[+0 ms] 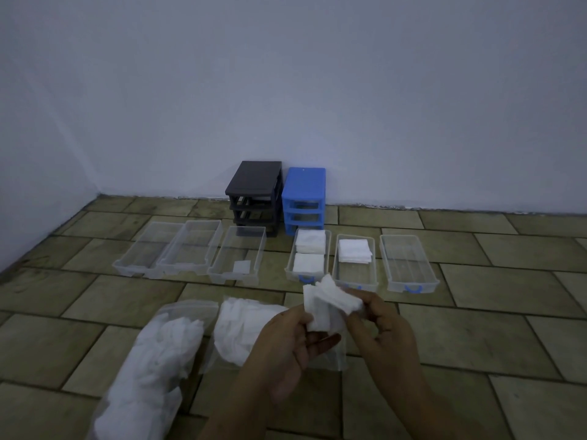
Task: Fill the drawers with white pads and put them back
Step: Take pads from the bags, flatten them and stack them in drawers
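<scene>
Drawers: six clear ones in a row on the floor, two racks behind, two bags. Both hands' grips, left and right, pinch pads; bag contents blurred.

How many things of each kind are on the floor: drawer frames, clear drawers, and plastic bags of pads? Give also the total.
Drawer frames: 2, the black frame and the blue frame
Clear drawers: 6, from the far-left drawer to the far-right drawer
Bags of pads: 2, the left bag and the middle bag
Total: 10
</scene>
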